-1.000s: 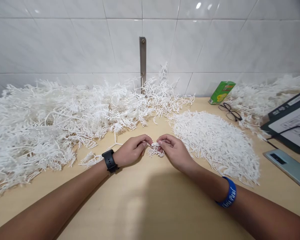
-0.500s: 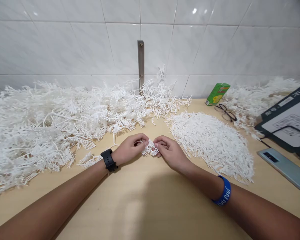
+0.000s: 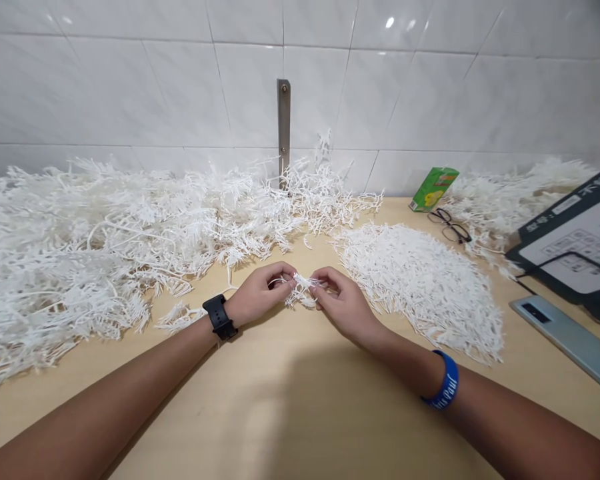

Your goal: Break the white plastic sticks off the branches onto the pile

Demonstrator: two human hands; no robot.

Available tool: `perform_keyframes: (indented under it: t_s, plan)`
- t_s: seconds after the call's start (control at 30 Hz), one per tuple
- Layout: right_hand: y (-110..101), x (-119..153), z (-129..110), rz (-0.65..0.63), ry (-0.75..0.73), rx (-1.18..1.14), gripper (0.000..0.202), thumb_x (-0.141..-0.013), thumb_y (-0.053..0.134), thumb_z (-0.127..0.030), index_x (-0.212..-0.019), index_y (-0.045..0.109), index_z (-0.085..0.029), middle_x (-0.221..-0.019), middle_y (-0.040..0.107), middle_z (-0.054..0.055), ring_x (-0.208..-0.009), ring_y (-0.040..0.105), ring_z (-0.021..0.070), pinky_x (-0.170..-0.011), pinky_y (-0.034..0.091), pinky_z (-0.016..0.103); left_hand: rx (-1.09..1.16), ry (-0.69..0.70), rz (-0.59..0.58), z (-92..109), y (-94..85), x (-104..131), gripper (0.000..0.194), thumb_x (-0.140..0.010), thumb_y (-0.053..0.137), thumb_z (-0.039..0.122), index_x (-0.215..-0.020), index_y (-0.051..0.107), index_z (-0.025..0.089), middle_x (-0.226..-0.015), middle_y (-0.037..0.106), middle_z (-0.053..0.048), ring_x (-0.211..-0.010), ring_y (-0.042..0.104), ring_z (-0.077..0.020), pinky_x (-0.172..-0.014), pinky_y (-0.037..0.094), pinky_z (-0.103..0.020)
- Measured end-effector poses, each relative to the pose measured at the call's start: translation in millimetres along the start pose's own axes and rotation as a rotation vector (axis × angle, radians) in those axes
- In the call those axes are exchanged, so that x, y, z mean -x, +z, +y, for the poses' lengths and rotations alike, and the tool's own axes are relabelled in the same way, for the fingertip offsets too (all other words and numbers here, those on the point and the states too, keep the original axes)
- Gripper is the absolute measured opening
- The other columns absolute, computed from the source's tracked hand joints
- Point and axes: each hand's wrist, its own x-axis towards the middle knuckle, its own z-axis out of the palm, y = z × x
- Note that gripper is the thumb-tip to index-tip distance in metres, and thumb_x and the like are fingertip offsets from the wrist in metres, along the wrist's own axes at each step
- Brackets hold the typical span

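Note:
Between the fingertips of both hands is a small white branched sprig (image 3: 303, 281), plastic-like, with thin strands. My left hand (image 3: 266, 291), with a black watch (image 3: 220, 317) at the wrist, pinches its left side. My right hand (image 3: 344, 299) pinches thin strands at its right side; a blue wristband (image 3: 444, 380) is on that arm. Just right of my right hand spreads a flat pile of short, thin white pieces (image 3: 420, 280). A large tangled heap of white branched sprigs (image 3: 130, 233) lies to the left and behind my left hand. A few loose sprigs (image 3: 180, 317) lie beside the watch.
On the wooden table (image 3: 250, 413), a green box (image 3: 434, 189) and glasses (image 3: 450, 225) stand at the back right, near another white heap (image 3: 520, 193). A phone (image 3: 565, 340) and a dark printed box (image 3: 575, 247) with a cable lie at right. A metal bracket (image 3: 284, 127) is on the tiled wall.
The fingers of my right hand have shifted on the sprig, and its strands now stretch straighter between both hands. My left hand keeps its pinch. The view has shifted slightly.

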Motion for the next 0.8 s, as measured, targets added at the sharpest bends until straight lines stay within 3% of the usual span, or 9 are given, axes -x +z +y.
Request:
perform_keyframes:
  t_s: [0.5, 0.8]
  plan:
    - [1.1, 1.7, -8.2, -0.087, -0.031, 0.101, 0.016, -0.083, 0.056, -0.034, -0.082, 0.062, -0.019, -0.071, 0.057, -0.001, -0.066, 0.051, 0.0126, -0.062, 0.041, 0.025, -0.011, -0.002, 0.053, 1.7, -3.0, -1.5, 0.025, -0.083, 0.055, 0.04, -0.086, 0.062, 0.016, -0.061, 0.048, 0.004, -0.056, 0.042, -0.01, -0.054, 0.035, -0.022]
    - [1.6, 2.4, -11.7, -0.092, -0.029, 0.037, 0.02, -0.082, 0.059, -0.038, -0.084, 0.061, -0.019, -0.072, 0.057, 0.0, -0.068, 0.052, 0.013, -0.061, 0.04, 0.025, -0.257, 0.042, -0.057, 0.3, 4.2, 4.1, 0.028, -0.086, 0.051, 0.038, -0.088, 0.068, 0.015, -0.07, 0.063, -0.001, -0.064, 0.051, -0.0122, -0.061, 0.038, -0.022]
